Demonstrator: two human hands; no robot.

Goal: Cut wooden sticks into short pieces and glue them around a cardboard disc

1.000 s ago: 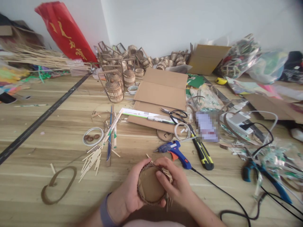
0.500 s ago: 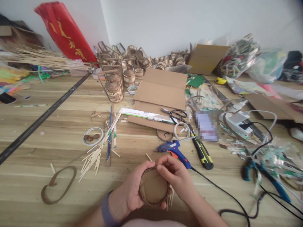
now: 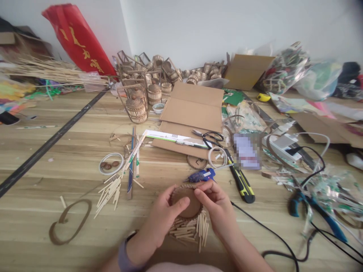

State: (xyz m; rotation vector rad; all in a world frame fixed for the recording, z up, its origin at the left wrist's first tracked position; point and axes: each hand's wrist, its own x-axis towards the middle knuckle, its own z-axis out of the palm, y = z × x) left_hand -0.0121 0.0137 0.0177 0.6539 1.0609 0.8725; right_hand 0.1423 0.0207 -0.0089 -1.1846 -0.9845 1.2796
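Note:
A round brown cardboard disc (image 3: 189, 206) with a ridged rim is held low in front of me. My left hand (image 3: 166, 209) grips its left side, thumb lying across the face. At the upper right of the rim, the fingers of my right hand (image 3: 217, 206) pinch the edge. Beneath the disc lies a pile of short wooden sticks (image 3: 184, 233). A blue glue gun (image 3: 201, 175) rests just beyond my hands, its handle hidden behind my right hand. To the right of it is a black and yellow utility knife (image 3: 241, 179).
Cardboard sheets (image 3: 193, 107) lie ahead with black scissors (image 3: 211, 138) on them. Small lidded stick baskets (image 3: 136, 108) stand farther back. A brown strip coil (image 3: 70, 223) and more sticks (image 3: 109, 192) are on the left. Pliers (image 3: 317, 215) and a black cable (image 3: 266, 230) lie right.
Both hands have raised the disc away from me and tilted it. My left thumb has moved from the rim onto its face. The stick pile below is now exposed, and the glue gun's handle is covered.

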